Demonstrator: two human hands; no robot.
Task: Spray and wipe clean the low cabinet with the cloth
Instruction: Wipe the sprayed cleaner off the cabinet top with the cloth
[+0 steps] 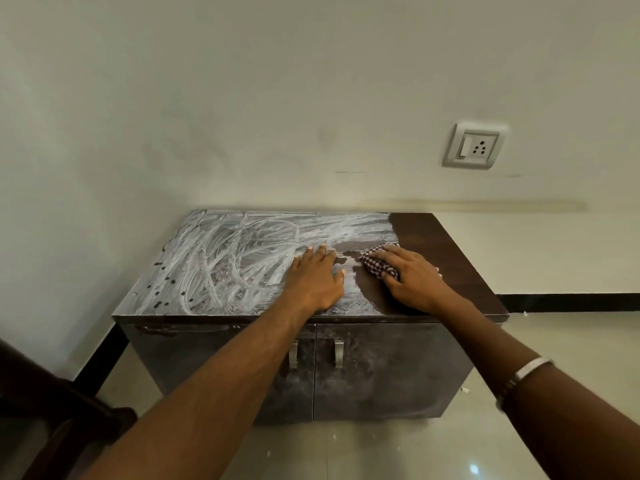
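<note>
- The low dark-brown wooden cabinet [450, 258] stands on a pale glossy tiled floor [381, 452] against a cream wall [277, 81], its left side near a corner.
- Most of the cabinet top is covered in swirled white residue [221, 261] with a few dark dots near the left front; the right end of the top is bare, dark and clean.
- The left hand [317, 278] lies flat on the smeared top, fingers straight and spread, holding nothing, palm pressed down near the front edge.
- The right hand [412, 282] presses a red-and-white checked cloth [375, 263] onto the top just at the border between the white residue and the clean wood; its fingers curl over the bunched cloth, gripping it.
- Only the left part of the cloth shows; the rest is hidden under the right hand, so its full size cannot be told.
- The two hands are near each other, not touching.
- A silver bangle [526, 370] sits on the right forearm.
- The cabinet front has two doors, dusty and smudged, with two metal handles [337, 353] at the middle; the left handle is partly hidden behind the left forearm.
- A white wall socket with a switch [474, 146] is on the wall above and to the right of the cabinet.
- A black skirting strip [571, 302] runs along the wall's foot.
- At the lower left a dark wooden shape [52, 403] is cut off by the frame edge; what it is cannot be made out.
</note>
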